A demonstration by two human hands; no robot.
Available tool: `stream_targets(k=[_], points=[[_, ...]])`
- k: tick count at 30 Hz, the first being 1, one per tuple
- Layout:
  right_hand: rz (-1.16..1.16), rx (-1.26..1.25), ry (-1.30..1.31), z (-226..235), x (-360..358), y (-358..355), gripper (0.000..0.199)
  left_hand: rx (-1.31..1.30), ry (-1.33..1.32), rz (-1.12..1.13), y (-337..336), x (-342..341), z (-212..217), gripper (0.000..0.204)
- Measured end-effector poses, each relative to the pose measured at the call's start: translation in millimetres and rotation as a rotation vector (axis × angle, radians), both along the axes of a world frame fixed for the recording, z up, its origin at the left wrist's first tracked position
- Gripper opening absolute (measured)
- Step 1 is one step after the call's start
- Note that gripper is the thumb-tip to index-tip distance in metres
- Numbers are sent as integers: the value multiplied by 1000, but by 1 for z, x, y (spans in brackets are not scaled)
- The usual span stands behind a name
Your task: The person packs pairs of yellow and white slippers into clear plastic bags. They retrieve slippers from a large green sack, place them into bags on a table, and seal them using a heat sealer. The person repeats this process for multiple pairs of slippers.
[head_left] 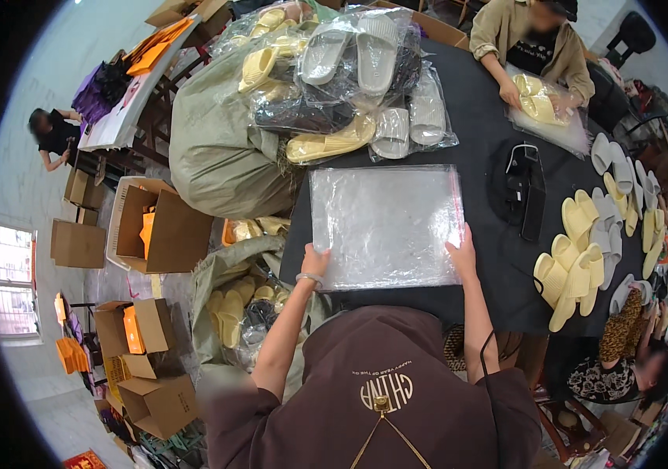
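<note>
Both of our hands rest on a stack of clear plastic bags (385, 227) that lies flat on the dark table (482, 125), just ahead of our chest. Our left hand (314, 262) sits at the stack's near left corner, fingers curled together over the edge with the thumb seemingly on top; whether it truly pinches the film we cannot tell. Our right hand (463, 252) lies on the stack's near right side, fingers together and pointing away from us, pressing rather than gripping as far as we can see.

We judge the bags to be very light, limp and slippery: thin film that slides sheet over sheet and sags if lifted by one corner. Along the stack's right side runs a reddish strip, probably the sealing flap. The best hold, we think, is at the two near corners, pinching several layers at once, or with flat palms to keep the pile from fanning out.

Beyond the stack lies a heap of bagged slippers (342, 86), grey and pale yellow. Right of the stack lies a black tape dispenser (523, 187), and further right loose yellow and white slippers (584, 250). Across the table from the stack, another person's hands (537, 98) work a yellow pair into a bag.
</note>
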State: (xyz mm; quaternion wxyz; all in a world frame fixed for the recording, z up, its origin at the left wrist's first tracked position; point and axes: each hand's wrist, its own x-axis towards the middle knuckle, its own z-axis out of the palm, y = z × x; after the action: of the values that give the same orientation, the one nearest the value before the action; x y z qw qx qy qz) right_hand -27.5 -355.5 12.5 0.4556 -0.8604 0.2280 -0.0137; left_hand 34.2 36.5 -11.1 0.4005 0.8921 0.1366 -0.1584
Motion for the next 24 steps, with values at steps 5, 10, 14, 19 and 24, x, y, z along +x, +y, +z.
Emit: stream_targets(k=[5, 10, 14, 19, 24], points=[[10, 57, -49, 4, -13, -3, 80, 1, -15, -11, -7, -17, 12, 57], [-137, -229, 68, -9, -17, 5, 78, 99, -6, 64, -27, -23, 26, 59], [-175, -767, -172, 22, -6, 43, 66, 99, -43, 102, -22, -28, 20, 58], [190, -500, -370, 21, 12, 117, 36, -65, -98, 174, -15, -35, 11, 57], [434, -361, -369, 23, 22, 195, 32, -314, -144, 250, 4, -62, -12, 60]])
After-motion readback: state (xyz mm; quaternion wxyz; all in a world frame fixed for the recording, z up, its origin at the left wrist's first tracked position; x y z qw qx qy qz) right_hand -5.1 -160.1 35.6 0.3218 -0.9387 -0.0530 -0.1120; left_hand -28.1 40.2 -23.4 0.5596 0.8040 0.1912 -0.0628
